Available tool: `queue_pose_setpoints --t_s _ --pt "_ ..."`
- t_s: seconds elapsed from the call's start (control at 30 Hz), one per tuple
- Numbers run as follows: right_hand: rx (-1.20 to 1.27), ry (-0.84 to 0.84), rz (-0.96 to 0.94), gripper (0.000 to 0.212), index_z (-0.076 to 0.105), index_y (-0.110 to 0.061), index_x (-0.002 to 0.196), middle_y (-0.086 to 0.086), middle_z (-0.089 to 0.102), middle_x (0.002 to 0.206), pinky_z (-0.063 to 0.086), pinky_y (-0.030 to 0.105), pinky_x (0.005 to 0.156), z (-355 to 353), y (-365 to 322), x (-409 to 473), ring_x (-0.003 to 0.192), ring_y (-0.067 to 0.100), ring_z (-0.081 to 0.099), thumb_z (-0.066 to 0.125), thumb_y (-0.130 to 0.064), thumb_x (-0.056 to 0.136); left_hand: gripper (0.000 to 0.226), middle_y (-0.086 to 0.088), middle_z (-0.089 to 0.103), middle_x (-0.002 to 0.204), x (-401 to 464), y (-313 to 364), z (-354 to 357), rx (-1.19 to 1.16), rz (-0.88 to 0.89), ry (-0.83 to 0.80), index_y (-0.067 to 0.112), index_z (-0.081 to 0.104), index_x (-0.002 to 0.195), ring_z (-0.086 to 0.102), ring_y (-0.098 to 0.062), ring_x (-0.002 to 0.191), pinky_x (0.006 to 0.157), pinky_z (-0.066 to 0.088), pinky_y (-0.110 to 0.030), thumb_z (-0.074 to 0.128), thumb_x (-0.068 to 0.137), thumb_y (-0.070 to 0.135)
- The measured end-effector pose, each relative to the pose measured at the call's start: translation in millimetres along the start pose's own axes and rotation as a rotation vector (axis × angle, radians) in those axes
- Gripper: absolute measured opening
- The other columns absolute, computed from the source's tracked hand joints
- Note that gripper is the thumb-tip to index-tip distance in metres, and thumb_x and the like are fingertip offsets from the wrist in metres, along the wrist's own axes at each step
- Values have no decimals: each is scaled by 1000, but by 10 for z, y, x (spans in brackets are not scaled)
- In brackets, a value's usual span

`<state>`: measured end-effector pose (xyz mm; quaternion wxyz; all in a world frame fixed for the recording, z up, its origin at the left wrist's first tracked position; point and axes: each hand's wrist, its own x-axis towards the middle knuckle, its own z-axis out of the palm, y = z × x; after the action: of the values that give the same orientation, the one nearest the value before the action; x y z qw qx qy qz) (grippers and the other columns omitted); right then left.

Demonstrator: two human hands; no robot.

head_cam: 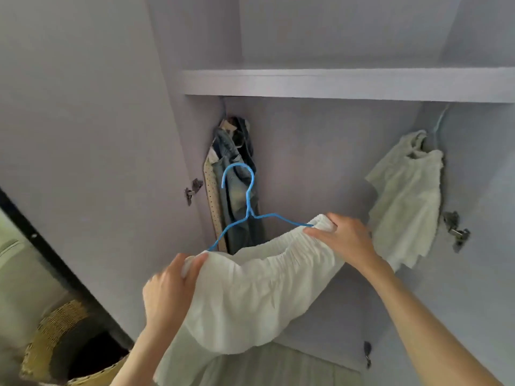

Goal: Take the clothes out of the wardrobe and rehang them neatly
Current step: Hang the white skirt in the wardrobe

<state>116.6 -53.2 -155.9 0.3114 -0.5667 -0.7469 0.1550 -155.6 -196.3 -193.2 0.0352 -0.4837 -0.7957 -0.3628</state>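
Head view, mid-frame: both my hands' fingers (pixel 195 264) pinched the soft, light white skirt (pixel 250 291) by its waistband ends over the blue hanger (pixel 248 201).

Both hands hold a white garment (pixel 259 291) on a blue hanger (pixel 245 207): left hand (pixel 170 288) grips one end, right hand (pixel 342 235) the other, before jeans (pixel 237 185) in the wardrobe (pixel 334 83).

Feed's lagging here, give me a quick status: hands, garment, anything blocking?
Left hand and right hand grip white garment on blue hanger. Hook free, not yet hung. Nothing blocking.
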Motion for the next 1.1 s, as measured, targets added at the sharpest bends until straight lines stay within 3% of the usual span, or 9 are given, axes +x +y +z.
queue_pose_setpoints --t_s 0.1,0.27,0.47,0.57,0.67,0.8,0.93,1.0,1.1 --pt "-5 169 115 56 38 -11 56 -2 38 50 39 36 59 -117 268 14 58 25 40 73 -53 69 40 -10 65 72 421 335 280 15 100 -8 16 64 86 56 -36 72 63 36 -34 44 88 51" --pt "-18 362 280 45 63 -10 76 4 60 64 43 33 66 -395 634 126 70 27 56 69 -54 72 35 -13 63 88 1073 1036 845 -47 288 -95 10 64 96 51 -33 93 82 29 -39 47 93 40" --pt "-178 196 175 38 56 -7 89 10 65 84 38 32 70 -675 1143 485 87 30 59 51 -44 91 41 -14 63 97 1688 1709 1555 31 436 -98 4 60 99 53 -33 97 88 30 -42 40 96 39" --pt "-82 59 136 35 45 -9 69 3 51 65 30 31 62 -894 1323 715 72 25 52 52 -33 93 48 -12 63 97 1884 2000 1871 59 477 -147 5 61 98 55 -33 95 87 33 -43 36 97 46" --pt "15 110 162 44 29 -17 57 -5 37 54 28 30 58 -968 1488 883 57 14 37 57 -25 90 40 -14 64 101 1902 2271 2101 55 495 -199 6 60 106 57 -35 97 89 37 -42 38 97 37" --pt "92 217 266 43 32 -25 55 -9 40 53 33 31 61 -906 1694 1016 58 14 40 57 -25 90 39 -15 63 107 1791 2587 2233 -42 768 -128 3 60 109 60 -36 96 87 43 -43 33 90 25" --pt "250 331 432 40 35 -18 57 -5 42 54 37 34 62 -844 1832 1210 58 17 41 55 -27 89 35 -16 51 132 1724 3089 2015 -181 1148 96 2 55 119 39 -32 129 108 29 -46 39 89 10" --pt "269 396 493 35 41 -15 60 -1 49 60 39 34 65 -840 1858 1343 65 23 48 53 -29 90 42 -17 41 141 1819 3328 1899 -154 1205 192 2 46 130 26 -33 136 112 20 -51 42 88 8" --pt "245 480 534 28 52 -10 75 5 58 76 40 32 68 -884 1838 1555 78 28 55 49 -31 93 54 -16 24 151 2071 3536 1850 -28 1126 237 6 31 142 12 -34 141 114 9 -53 44 90 13"
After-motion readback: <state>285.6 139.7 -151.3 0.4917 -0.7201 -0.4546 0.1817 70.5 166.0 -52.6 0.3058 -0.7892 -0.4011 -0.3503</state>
